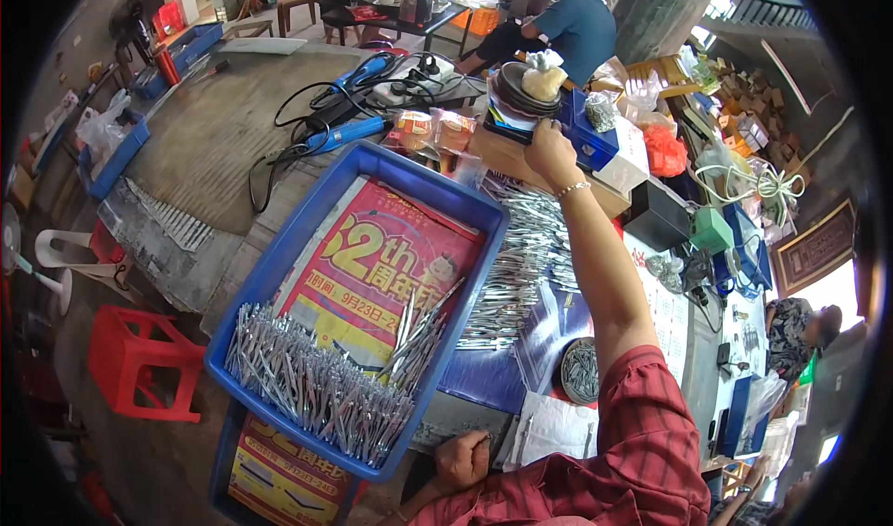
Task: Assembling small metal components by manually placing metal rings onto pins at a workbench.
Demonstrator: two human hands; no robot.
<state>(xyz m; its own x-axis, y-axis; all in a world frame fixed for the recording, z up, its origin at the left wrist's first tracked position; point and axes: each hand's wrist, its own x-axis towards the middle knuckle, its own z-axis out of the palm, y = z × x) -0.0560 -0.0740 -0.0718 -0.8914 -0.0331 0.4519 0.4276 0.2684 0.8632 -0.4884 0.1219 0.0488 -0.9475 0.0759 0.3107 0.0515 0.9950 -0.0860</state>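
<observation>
My right hand, a beaded bracelet on its wrist, reaches far across the table to a small dark box. Its fingers curl down at the box's edge; what they grip is hidden. On that box sits a brown round dish holding a knotted bag of pale stuff. My left hand is closed near the table's front edge, its contents out of sight. Beside it stands a blue tray lined with printed paper, with many slim silver metal pieces inside. More such pieces lie in rows under my right forearm.
A round container of small metal parts and a white cloth lie near my right sleeve. Blue-handled corded tools and a power strip lie beyond the tray. A red stool stands left. A seated person is behind.
</observation>
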